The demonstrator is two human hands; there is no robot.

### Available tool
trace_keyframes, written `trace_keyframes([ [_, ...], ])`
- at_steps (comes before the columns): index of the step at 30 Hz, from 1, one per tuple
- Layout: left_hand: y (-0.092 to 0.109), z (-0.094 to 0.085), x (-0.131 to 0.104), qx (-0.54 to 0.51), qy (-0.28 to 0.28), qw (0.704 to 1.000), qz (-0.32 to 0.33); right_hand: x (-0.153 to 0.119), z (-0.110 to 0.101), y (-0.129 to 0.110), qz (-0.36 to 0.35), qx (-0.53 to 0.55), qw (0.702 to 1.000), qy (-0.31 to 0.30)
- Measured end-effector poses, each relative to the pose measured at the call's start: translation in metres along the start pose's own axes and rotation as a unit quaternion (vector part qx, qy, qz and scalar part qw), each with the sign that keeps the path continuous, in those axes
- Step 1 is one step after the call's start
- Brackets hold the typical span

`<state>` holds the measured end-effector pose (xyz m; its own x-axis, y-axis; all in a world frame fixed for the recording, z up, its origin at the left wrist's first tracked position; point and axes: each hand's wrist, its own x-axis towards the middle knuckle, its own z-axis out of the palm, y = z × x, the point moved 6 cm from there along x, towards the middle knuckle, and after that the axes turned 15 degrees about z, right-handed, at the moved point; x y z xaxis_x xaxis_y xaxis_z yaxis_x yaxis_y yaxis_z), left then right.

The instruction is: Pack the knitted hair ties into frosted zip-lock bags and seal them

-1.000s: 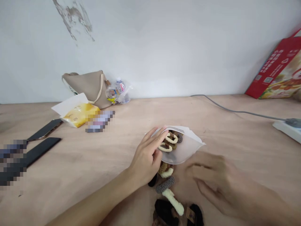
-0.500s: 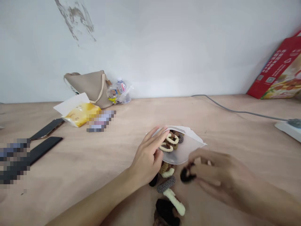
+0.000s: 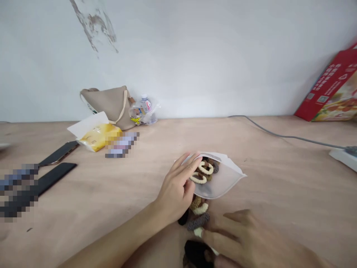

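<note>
Across the left side of a frosted zip bag (image 3: 225, 182) lies my left hand (image 3: 177, 186), its fingers stretched out flat and its thumb by the near edge. Inside the bag are several cream, brown and grey hair ties (image 3: 205, 168). More hair ties lie loose below it: a tan one (image 3: 195, 203), a grey one (image 3: 198, 222) and a black one (image 3: 195, 253). My right hand (image 3: 237, 238), somewhat blurred, reaches over the loose pile with fingers apart. Its fingertips are at a cream hair tie (image 3: 198, 232), which is partly covered, and beside the black one.
Phones (image 3: 58, 153), a yellow tissue pack (image 3: 99, 136), a beige bag (image 3: 107, 104) and a clear plastic bag with a bottle (image 3: 145, 109) lie on the left. A grey cable (image 3: 276, 133) runs to a white power strip (image 3: 344, 158) at right, below a red box (image 3: 329, 85).
My right hand has moved down and left from the zip bag to the loose hair ties. The dark hair tie it held no longer shows in it. My left hand stays on the bag.
</note>
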<state>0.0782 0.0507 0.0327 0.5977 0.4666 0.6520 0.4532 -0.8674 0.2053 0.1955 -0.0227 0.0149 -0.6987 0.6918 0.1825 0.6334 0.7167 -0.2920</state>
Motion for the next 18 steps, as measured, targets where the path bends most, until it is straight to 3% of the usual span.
trace_keyframes([
  [5,0.0,0.0,0.0,-0.004,0.002,1.0,0.0,-0.005,-0.001,0.011,0.028,0.0,0.998,0.049],
  [9,0.0,0.001,0.0,-0.007,0.001,1.0,0.001,-0.015,-0.027,0.033,0.07,-0.042,0.971,0.223],
  [11,0.0,0.001,0.0,-0.004,-0.003,1.0,0.001,-0.017,-0.035,0.04,0.105,-0.069,0.953,0.275],
  [13,0.0,0.001,0.0,0.0,-0.002,1.0,0.003,-0.012,-0.032,0.035,0.09,-0.04,0.967,0.234],
  [16,0.0,0.002,0.0,0.004,0.0,1.0,0.005,-0.006,-0.014,0.008,0.002,0.05,0.993,0.111],
  [18,0.0,0.002,0.0,0.005,-0.001,1.0,0.005,-0.004,-0.001,-0.008,-0.021,0.066,0.993,0.098],
])
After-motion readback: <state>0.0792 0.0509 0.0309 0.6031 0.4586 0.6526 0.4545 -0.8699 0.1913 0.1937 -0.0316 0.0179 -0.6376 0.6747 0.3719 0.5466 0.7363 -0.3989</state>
